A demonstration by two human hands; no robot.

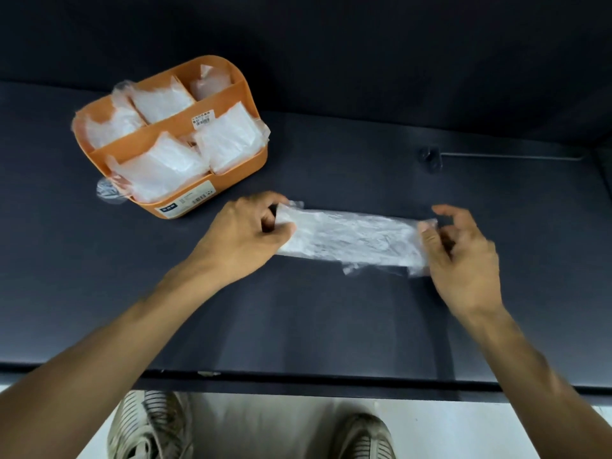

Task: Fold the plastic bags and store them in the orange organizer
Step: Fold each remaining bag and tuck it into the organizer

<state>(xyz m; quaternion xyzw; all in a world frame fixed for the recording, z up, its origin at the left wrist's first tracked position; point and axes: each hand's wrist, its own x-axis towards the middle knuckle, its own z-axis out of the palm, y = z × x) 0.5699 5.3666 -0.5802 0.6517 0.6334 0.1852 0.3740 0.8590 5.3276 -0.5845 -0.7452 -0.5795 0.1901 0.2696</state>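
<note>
The scene is dimly and evenly lit from above. Soft shadows are cast under the forearms onto the dark table (331, 326). Straight edges are bent by wide-angle distortion. Slight motion blur is seen on the right hand (463, 256).

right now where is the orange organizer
In the head view the orange organizer sits upper left on the dark table, beyond the left hand, already holding folded bags.
</note>
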